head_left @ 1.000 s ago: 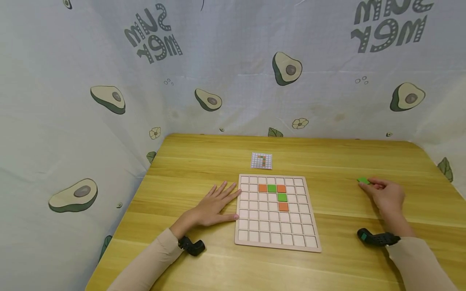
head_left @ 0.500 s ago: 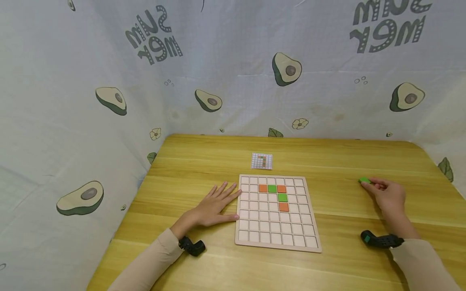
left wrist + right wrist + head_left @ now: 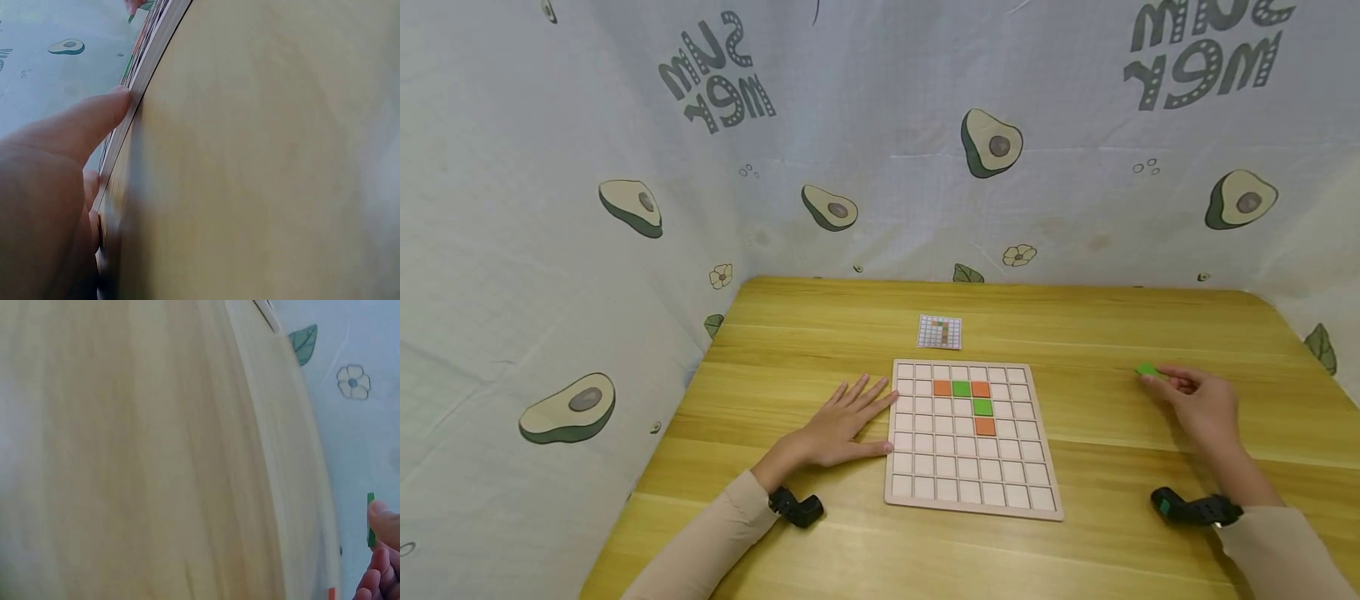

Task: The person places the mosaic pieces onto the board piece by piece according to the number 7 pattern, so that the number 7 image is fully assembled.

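Note:
My right hand [image 3: 1204,407] pinches a green square tile [image 3: 1147,369] between thumb and fingers, off to the right of the board. In the right wrist view the tile [image 3: 370,520] is seen nearly edge-on. My left hand [image 3: 838,429] lies flat with fingers spread, its thumb and a fingertip touching the left edge of the pale wooden grid board [image 3: 923,467]. The left wrist view shows the thumb [image 3: 103,115] against the board's side. Set in the board are three orange tiles [image 3: 985,427] and two green tiles [image 3: 982,407], forming a bent line.
Behind the board lies a small card [image 3: 939,332] printed with a coloured grid pattern. A bit of orange [image 3: 332,594] shows at the bottom of the right wrist view. A patterned curtain [image 3: 895,142] hangs beyond the wooden table [image 3: 820,321].
My right wrist has shifted slightly right and toward me, while the pinched green tile stays almost in place, its tilt a little changed. My left hand and the board have stayed still.

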Available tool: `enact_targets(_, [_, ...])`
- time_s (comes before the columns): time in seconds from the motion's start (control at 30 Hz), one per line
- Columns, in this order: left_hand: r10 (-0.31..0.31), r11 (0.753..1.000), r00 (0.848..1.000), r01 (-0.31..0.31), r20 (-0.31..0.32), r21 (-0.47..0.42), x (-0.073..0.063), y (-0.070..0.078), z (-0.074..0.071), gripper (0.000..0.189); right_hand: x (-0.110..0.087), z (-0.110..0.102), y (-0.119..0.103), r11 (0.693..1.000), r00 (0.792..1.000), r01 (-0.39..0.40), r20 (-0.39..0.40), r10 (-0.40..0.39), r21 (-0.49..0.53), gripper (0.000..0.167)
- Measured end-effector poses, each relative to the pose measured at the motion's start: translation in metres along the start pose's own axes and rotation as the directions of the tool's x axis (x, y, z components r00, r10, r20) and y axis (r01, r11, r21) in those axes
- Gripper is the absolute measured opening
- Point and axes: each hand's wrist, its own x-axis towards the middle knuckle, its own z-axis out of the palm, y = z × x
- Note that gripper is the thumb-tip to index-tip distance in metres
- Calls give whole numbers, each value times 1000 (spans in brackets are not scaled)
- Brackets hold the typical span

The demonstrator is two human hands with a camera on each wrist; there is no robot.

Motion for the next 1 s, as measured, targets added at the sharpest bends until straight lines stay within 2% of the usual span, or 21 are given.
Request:
enact_targets(0.23, [2, 1000, 1000, -2, -1, -1, -1, 1, -1, 81, -11, 5, -14, 990, 991, 136, 7, -136, -22, 44])
enact_targets(0.47, [12, 1000, 1000, -12, -4, 2, 0, 1, -1, 82, -27, 14, -37, 968, 968, 249, 19, -249, -19, 34])
enact_targets(0.73, [8, 1000, 1000, -8, 8, 7, 0, 2, -2, 82, -45, 29, -61, 959, 957, 280, 71, -282, 34, 32])
enact_targets(1.0, [3, 1000, 1000, -3, 9, 13, 0, 2, -1, 82, -62, 44, -81, 961, 949, 271, 148, -278, 60, 32])
